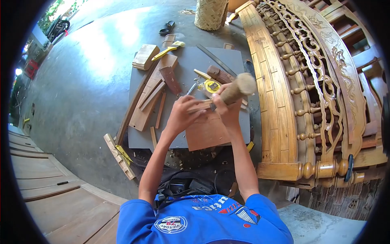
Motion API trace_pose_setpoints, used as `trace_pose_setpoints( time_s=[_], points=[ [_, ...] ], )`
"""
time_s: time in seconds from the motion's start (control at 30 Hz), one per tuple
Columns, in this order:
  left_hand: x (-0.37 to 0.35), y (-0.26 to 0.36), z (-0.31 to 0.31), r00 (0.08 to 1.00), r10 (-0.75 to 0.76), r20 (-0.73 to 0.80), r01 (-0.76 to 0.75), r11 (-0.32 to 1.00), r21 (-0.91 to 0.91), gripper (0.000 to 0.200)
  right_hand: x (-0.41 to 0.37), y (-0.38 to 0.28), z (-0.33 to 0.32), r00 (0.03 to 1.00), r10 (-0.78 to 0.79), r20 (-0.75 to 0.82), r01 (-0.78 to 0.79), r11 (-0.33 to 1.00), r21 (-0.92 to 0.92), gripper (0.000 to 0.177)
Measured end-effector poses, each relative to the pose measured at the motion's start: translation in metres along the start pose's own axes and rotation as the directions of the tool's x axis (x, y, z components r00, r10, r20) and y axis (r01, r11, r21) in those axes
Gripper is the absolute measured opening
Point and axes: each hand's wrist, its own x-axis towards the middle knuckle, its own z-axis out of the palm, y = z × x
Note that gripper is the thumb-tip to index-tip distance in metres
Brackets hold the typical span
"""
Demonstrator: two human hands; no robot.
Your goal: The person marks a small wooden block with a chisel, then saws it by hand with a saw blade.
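Observation:
My right hand [228,110] is closed around a thick round wooden mallet [245,84], its pale blunt end pointing up and to the right. My left hand [181,114] has its fingers about one end of a narrow wooden strip [200,106], whose other end runs toward my right hand. Under the hands lies a flat reddish-brown board [208,132]. Just beyond them are a yellow tape measure [212,86], a slim metal tool [192,89] and a dark reddish wood block [219,75].
On the grey work board [189,59] lie a yellow-handled brush [167,51], a pale wood block [145,57], a curved wood piece [170,79] and several strips. A carved wooden bench [272,93] stands close on the right. A notched wood piece [118,156] rests at the lower left.

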Motion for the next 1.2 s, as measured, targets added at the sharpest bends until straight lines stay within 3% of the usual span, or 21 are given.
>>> trace_pose_setpoints(
  time_s=[0.07,0.1,0.17,0.2,0.23,0.3,0.37,0.4,0.43,0.47,0.57,0.67,0.7,0.8,0.9,0.97,1.07,1.13,1.17,1.2],
  points=[
    [0.021,0.035,-0.008,0.992,0.010,-0.129,-0.072,0.870,-0.488,0.044,0.000,0.001,-0.001,0.995,-0.009,0.095,0.020,0.994,-0.112,0.016],
    [0.036,0.067,-0.010,0.978,0.069,-0.195,-0.172,0.795,-0.582,0.044,-0.002,0.002,0.000,0.985,0.121,0.126,-0.108,0.988,-0.108,0.026],
    [0.057,0.103,-0.013,0.985,0.117,-0.131,-0.174,0.729,-0.661,0.041,-0.003,0.004,0.003,0.984,-0.026,0.177,0.045,0.994,-0.104,0.034],
    [0.064,0.110,-0.016,0.993,0.114,0.008,-0.081,0.754,-0.651,0.037,-0.002,0.005,0.005,0.973,-0.105,0.205,0.127,0.987,-0.096,0.038],
    [0.070,0.114,-0.018,0.984,0.106,0.143,0.007,0.779,-0.627,0.034,0.001,0.008,-0.006,0.959,-0.088,0.269,0.135,0.978,-0.161,0.044],
    [0.078,0.103,-0.013,0.981,0.161,0.111,-0.055,0.773,-0.632,0.026,0.012,0.013,-0.037,0.892,-0.081,0.445,0.225,0.933,-0.280,0.055],
    [0.084,0.096,-0.008,0.982,0.175,0.069,-0.093,0.771,-0.630,0.022,0.042,0.007,-0.071,0.834,0.208,0.510,-0.203,0.977,-0.065,0.061],
    [0.085,0.095,-0.008,0.984,0.164,0.065,-0.088,0.776,-0.625,0.021,0.053,0.020,-0.077,0.875,0.250,0.415,-0.093,0.927,-0.363,0.061],
    [0.087,0.095,-0.007,0.986,0.157,0.062,-0.085,0.777,-0.624,0.021,0.063,0.044,-0.085,0.918,0.253,0.306,-0.002,0.773,-0.634,0.061],
    [0.088,0.095,-0.003,0.987,0.151,0.063,-0.078,0.775,-0.627,0.020,0.066,0.059,-0.092,0.957,0.219,0.193,0.050,0.529,-0.847,0.061],
    [0.089,0.100,0.007,0.977,0.213,0.014,-0.165,0.794,-0.585,0.020,0.063,0.067,-0.087,0.893,0.320,0.316,0.278,0.159,-0.947,0.052],
    [0.085,0.110,0.007,0.970,0.240,0.050,-0.159,0.770,-0.618,0.020,0.076,0.092,-0.102,0.863,0.254,0.437,0.348,0.328,-0.878,0.041],
    [0.085,0.111,0.007,0.968,0.235,0.088,-0.137,0.788,-0.600,0.021,0.077,0.080,-0.103,0.863,0.233,0.448,0.313,0.449,-0.837,0.038],
    [0.086,0.110,0.011,0.968,0.228,0.104,-0.121,0.790,-0.601,0.021,0.082,0.056,-0.102,0.924,0.189,0.332,0.150,0.621,-0.770,0.037],
    [0.085,0.110,0.012,0.975,0.212,0.061,-0.135,0.794,-0.593,0.021,0.088,-0.042,-0.082,0.978,0.045,0.205,0.125,0.659,-0.741,0.043],
    [0.084,0.107,0.010,0.976,0.213,0.047,-0.149,0.809,-0.568,0.020,0.082,-0.132,-0.065,0.957,0.232,0.173,-0.073,0.772,-0.631,0.047],
    [0.084,0.106,0.008,0.973,0.229,0.019,-0.177,0.799,-0.575,0.019,0.071,-0.183,-0.058,0.897,0.021,0.442,0.256,0.790,-0.556,0.051],
    [0.084,0.105,0.009,0.980,0.199,-0.002,-0.158,0.774,-0.613,0.020,0.068,-0.203,-0.058,0.806,0.077,0.587,0.362,0.720,-0.592,0.050],
    [0.085,0.103,0.009,0.983,0.180,-0.032,-0.160,0.762,-0.627,0.019,0.067,-0.210,-0.056,0.796,0.161,0.584,0.293,0.742,-0.604,0.046],
    [0.084,0.102,0.008,0.982,0.186,-0.026,-0.163,0.774,-0.612,0.019,0.064,-0.211,-0.055,0.830,0.069,0.554,0.325,0.747,-0.580,0.046]
  ],
)
